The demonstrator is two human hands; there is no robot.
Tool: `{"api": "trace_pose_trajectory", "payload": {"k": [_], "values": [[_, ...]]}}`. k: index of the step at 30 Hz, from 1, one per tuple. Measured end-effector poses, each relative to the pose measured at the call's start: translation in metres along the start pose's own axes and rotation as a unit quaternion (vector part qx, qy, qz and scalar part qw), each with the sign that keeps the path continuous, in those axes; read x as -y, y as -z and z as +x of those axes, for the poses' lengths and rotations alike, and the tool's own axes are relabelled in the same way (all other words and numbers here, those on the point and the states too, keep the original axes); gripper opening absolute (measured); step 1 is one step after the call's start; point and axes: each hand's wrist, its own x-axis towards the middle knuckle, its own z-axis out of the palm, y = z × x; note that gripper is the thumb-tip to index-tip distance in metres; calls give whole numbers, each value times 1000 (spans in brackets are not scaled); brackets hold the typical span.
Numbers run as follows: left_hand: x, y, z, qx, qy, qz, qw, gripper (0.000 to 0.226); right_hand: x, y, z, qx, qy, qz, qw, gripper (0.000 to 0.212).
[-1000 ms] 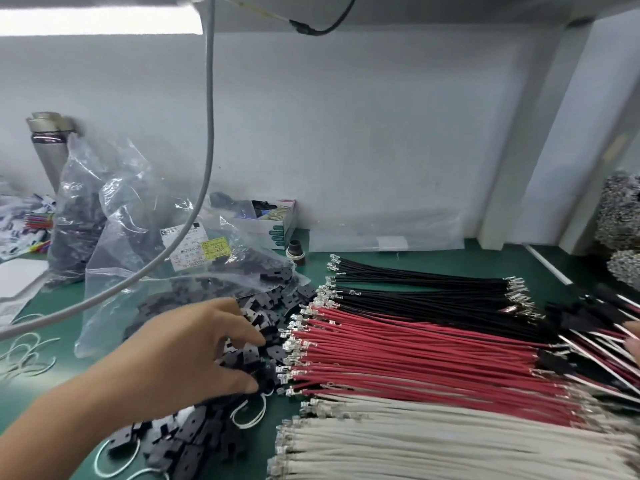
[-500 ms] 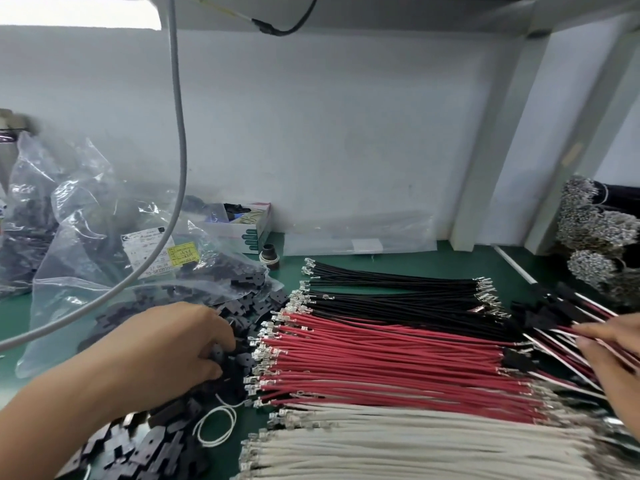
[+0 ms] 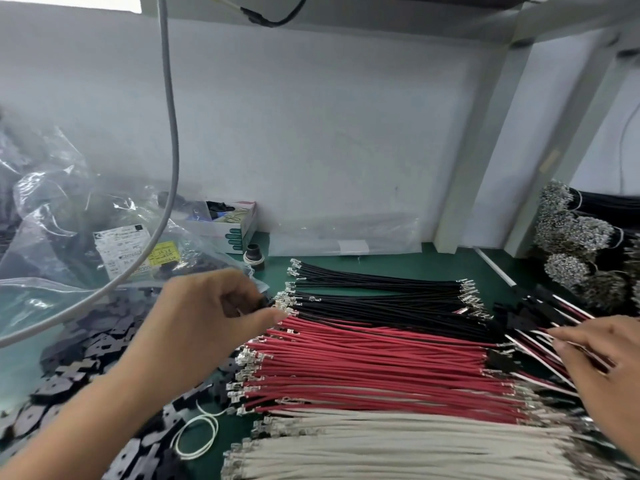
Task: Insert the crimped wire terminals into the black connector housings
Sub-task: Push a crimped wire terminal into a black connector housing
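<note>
Only a yellow sticker point(image 3: 165, 257) (writing unreadable) marks the plastic bag point(image 3: 62, 244).

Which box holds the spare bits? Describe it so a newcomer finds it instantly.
Follow the green bench mat back to the white wall. The small open white cardboard box stands there, just behind the clear plastic bags. It alone bears a green pattern on its side.

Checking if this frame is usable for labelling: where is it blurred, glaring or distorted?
Head view: left edge smeared, plastic bags glinting; right hand and left hand slightly soft; red wires fairly sharp; lamp glare top left; wide-angle lens bends the grey cable.
</note>
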Motion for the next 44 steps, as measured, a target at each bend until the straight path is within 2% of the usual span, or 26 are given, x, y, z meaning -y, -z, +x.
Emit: {"api": "trace_pose_trajectory", "payload": {"k": [3,5,7,8,10,12,17,20,25,31,34,37,40,44], "values": [[9,-13,-9,-5,17,-49,999,32,13,3,0,-29,5,-27,999,31],[12,-15,-12,-10,18,-72,997,26,30,4,2,-36,15,-44,998,36],[10,-13,-15,-13,27,-94,995,28,51,3,6,-48,50,-29,997,32],[9,-11,-17,-16,25,-95,995,34,64,0,9,-43,65,-5,997,23],[8,-10,-18,-18,26,-92,995,30,93,-9,21,5,106,37,994,5],[9,-11,-18,-33,44,-105,993,18,126,-25,36,78,121,80,986,12],[14,-21,-21,-28,62,-79,994,34,196,-90,67,187,135,68,971,12],[14,-20,-21,-23,18,-37,999,37,205,-118,69,243,118,38,962,14],[9,-20,-22,-24,23,-19,999,24,198,-121,66,201,158,22,967,9],[11,-20,-19,-71,52,-64,994,28,198,-99,72,145,239,-12,960,10],[13,-22,-20,-70,71,-81,992,28,198,-93,82,158,177,34,971,10],[13,-23,-21,-58,68,-82,993,28,195,-97,92,229,98,66,966,7],[11,-23,-21,-49,58,-76,994,28,195,-108,90,294,63,87,950,10],[10,-22,-22,-44,46,-70,995,28,190,-116,83,312,39,98,944,19]]}}
